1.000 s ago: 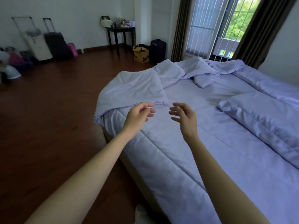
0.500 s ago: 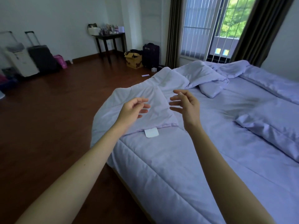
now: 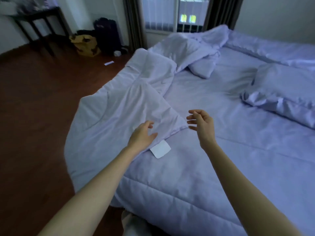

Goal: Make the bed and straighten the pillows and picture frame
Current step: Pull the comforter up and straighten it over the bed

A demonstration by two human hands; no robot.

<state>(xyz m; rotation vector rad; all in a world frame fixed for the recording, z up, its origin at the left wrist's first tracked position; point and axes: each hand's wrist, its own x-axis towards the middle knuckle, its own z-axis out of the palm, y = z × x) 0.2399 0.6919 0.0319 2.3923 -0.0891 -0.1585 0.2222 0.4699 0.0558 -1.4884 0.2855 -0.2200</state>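
Since half a second ago my view has tipped down, and both hands have dropped toward the folded-back flap of the comforter.

Head view, all places taken from the white label sewn on the flap's edge:
- The left hand is just left of the label, over the flap's hem. Its grip is spread, fingers loose, nothing in it. I can't tell whether it touches the cloth.
- The right hand is up and right of the label, just off the flap's corner. Its grip is also spread, fingers slightly bent and apart, holding nothing.
- The flap lies turned over on itself and runs up and left from the label, rumpled.
- The bed stretches right of and below the label, its quilted lilac cover fairly flat.
- A small pillow lies well above the label, half under bunched bedding.
- A long pillow lies far right of the label, slanted.
- The wood floor is left of the label, with a paper slip on it.
- A yellow bag and a dark suitcase are far up and left of the label, by the curtain.
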